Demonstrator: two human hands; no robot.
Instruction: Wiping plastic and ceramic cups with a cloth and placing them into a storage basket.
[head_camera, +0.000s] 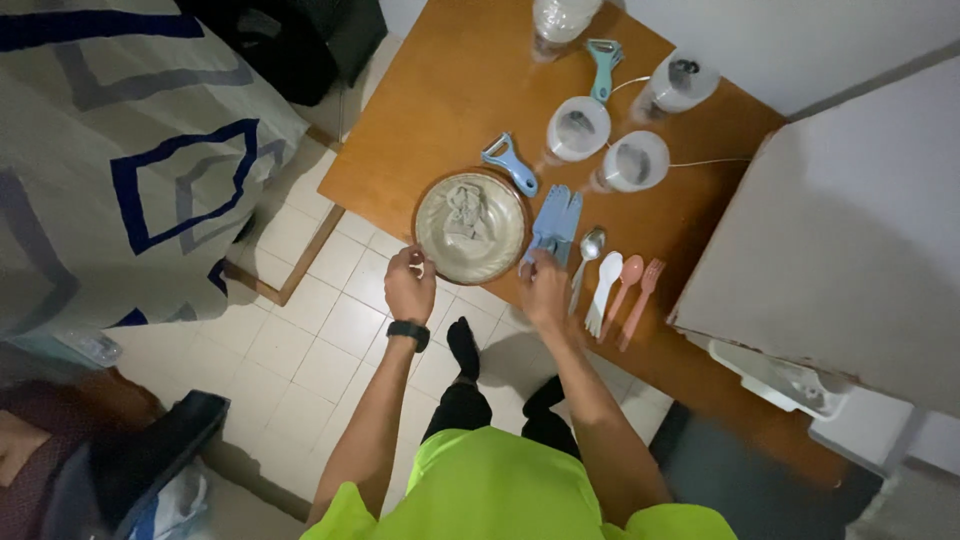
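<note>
Dim indoor light, grainy, soft overall, wide-angle bending at edges, blurred lower corners, faint shadows

Your left hand (409, 283): fingers curled, wrist banded, at the table's near edge | your right hand (543, 288): fingers bent downward, same edge | both forearms extended forward

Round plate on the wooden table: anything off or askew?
Yes: the round beige plate overhangs the near edge of the wooden table, and a crumpled grey cloth lies in it. The left hand is at its rim; the right hand is by the pale blue plastic utensils.
</note>
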